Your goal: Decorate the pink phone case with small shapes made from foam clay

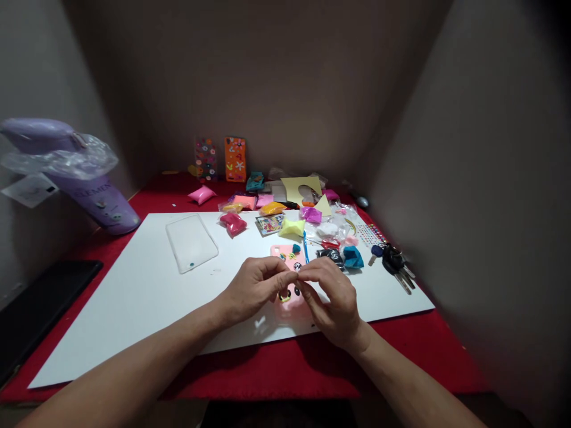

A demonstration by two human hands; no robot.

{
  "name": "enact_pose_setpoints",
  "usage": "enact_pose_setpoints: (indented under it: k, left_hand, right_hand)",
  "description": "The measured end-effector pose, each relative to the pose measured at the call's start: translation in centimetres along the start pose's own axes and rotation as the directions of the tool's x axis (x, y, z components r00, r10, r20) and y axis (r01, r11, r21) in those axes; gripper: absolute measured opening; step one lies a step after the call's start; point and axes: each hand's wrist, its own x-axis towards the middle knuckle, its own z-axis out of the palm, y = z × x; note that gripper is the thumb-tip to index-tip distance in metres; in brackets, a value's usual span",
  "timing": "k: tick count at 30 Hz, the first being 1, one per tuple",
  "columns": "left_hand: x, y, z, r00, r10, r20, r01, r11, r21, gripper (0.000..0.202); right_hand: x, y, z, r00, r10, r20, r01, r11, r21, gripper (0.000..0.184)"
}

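My left hand and my right hand meet over a pink phone case that lies on a white board. Both hands have their fingertips pinched together above the case, on something too small to make out. The case carries small clay decorations, among them teal, yellow and dark pieces. A blue stick lies just beyond the case, and a black clay packet and a teal one sit to its right.
A clear phone case lies on the board's left. Several coloured clay packets, yellow paper and stickers crowd the far side. Keys sit at the right edge. Two decorated cases lean on the back wall. A purple appliance stands far left.
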Motion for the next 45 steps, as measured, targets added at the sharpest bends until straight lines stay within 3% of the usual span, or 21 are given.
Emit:
enact_pose_setpoints:
  k: [9,16,19,28,34,40,45]
  left_hand:
    - [0.0,0.1,0.0,1.000,-0.003,0.016,0.003,1.000,0.003,0.023]
    - [0.6,-0.3,-0.5,0.984,-0.001,-0.175,-0.019,0.994,-0.111,0.014]
    - [0.7,-0.3,-0.8,0.977,-0.032,-0.211,0.009,0.994,-0.112,0.016]
    - [0.2,-0.2,0.2,1.000,0.020,-0.016,-0.019,0.999,0.045,0.033]
    - [0.3,-0.3,0.3,0.997,0.035,-0.069,-0.026,0.991,0.134,0.032]
    - [0.3,-0.3,0.2,1.000,0.028,0.005,-0.028,0.997,0.069,0.034]
    - [0.4,-0.6,0.2,0.996,-0.086,-0.009,0.085,0.994,-0.066,0.025]
  right_hand:
    - [-0.1,0.0,-0.1,1.000,0.008,-0.007,-0.008,1.000,0.028,0.022]
    - [0.3,-0.3,-0.8,0.995,0.012,-0.098,-0.011,1.000,0.006,0.027]
    - [0.4,-0.2,-0.8,0.994,0.018,-0.108,-0.018,1.000,0.003,0.024]
    - [0.2,-0.2,0.3,1.000,0.009,0.009,-0.009,1.000,0.002,0.020]
    - [0.0,-0.3,0.4,1.000,-0.003,-0.013,0.003,1.000,0.023,0.016]
    - [-0.2,0.0,0.4,0.997,0.006,-0.078,-0.004,1.000,0.021,0.017]
    - [-0.2,-0.1,0.0,0.998,-0.005,-0.061,0.011,0.993,0.114,0.024]
